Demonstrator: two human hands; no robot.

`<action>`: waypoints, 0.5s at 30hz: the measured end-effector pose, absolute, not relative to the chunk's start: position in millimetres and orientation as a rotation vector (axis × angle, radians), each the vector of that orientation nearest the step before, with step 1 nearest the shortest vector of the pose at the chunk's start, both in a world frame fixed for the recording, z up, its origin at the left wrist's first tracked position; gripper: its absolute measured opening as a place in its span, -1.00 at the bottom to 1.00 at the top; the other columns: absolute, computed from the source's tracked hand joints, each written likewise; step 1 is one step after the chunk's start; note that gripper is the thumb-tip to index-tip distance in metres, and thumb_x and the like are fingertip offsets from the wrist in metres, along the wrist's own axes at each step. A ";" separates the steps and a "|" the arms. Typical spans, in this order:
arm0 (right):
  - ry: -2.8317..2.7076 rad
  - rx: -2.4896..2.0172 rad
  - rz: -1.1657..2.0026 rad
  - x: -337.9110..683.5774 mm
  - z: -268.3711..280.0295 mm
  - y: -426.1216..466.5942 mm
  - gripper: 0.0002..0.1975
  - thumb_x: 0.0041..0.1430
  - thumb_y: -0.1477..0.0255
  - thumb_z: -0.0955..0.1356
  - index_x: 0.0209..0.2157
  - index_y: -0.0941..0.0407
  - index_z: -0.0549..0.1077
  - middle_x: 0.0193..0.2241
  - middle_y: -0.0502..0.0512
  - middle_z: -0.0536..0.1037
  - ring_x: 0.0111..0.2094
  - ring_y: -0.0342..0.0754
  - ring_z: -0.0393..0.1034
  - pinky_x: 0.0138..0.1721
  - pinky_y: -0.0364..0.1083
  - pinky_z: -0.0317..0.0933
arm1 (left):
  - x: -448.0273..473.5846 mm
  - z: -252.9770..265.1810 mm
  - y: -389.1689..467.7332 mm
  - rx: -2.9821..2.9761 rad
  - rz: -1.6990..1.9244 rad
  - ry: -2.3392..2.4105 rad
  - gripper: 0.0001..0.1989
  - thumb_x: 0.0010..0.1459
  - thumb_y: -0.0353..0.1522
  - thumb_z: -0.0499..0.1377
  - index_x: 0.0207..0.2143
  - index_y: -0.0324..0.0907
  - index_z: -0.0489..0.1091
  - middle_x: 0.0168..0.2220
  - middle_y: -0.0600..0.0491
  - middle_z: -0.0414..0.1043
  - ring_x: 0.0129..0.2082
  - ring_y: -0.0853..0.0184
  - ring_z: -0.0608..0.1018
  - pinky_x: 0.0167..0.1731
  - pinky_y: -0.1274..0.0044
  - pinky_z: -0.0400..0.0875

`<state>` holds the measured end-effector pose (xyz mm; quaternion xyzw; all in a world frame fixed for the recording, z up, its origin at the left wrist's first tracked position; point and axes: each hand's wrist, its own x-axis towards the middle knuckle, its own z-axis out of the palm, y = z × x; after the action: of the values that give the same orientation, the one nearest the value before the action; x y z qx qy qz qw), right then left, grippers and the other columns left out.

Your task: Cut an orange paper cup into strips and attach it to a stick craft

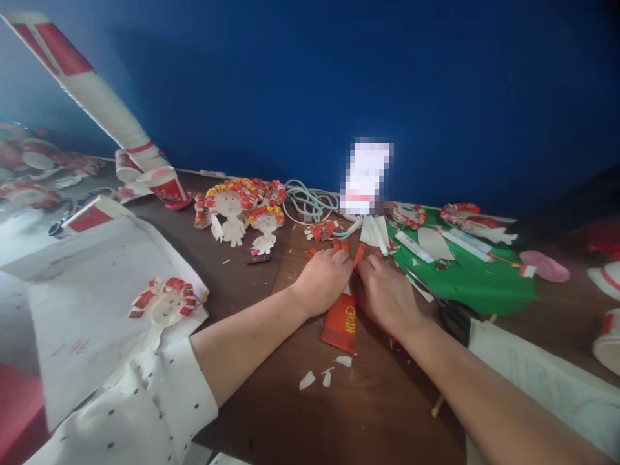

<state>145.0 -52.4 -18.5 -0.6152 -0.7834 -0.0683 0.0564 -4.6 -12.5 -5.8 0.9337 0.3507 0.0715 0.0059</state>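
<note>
A red paper piece with yellow lettering lies under my hands on the brown table, its far end cut into narrow strips. My left hand is closed over it from the left, fingertips bent down at the strips. From the right, my right hand closes on one of the strips, its fingertips mostly hidden. White paper scraps lie just nearer to me than the red piece. Beyond the hands is a small red paper cutting. Black-handled scissors rest beside my right wrist.
Paper dolls with curled red-and-yellow rims stand at the back, beside a coiled cable and a lit phone. Glue tubes lie on a green sheet. A tall stack of paper cups leans at left.
</note>
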 end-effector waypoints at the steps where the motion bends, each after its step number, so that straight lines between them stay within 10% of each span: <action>1: -2.373 -1.881 -0.201 144.3 -18.2 -52.5 -0.85 0.25 0.48 0.21 -0.30 0.16 0.40 -0.31 0.16 0.47 -0.31 0.00 0.37 -0.41 -0.09 0.04 | -4.6 -6.4 -12.6 2.927 0.226 1.096 -0.79 0.19 -0.51 -0.06 -0.26 -0.29 0.37 -0.23 -0.12 0.38 -0.21 0.19 0.44 -0.19 0.38 0.34; 15: -1.976 -1.742 -0.116 170.3 -11.0 -52.6 -0.76 0.28 0.33 0.23 -0.14 0.04 0.48 -0.20 0.02 0.58 -0.22 -0.05 0.47 -0.32 -0.14 0.16 | -21.5 -18.7 -0.2 2.423 0.817 1.177 -0.76 0.12 -0.40 0.08 -0.17 -0.18 0.45 -0.25 0.02 0.49 -0.31 0.36 0.51 -0.26 0.54 0.39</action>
<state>170.3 -52.6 -11.0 -0.6397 -0.7257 -0.0427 0.2496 -21.5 -0.2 -18.7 0.8494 0.4125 0.2863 0.1626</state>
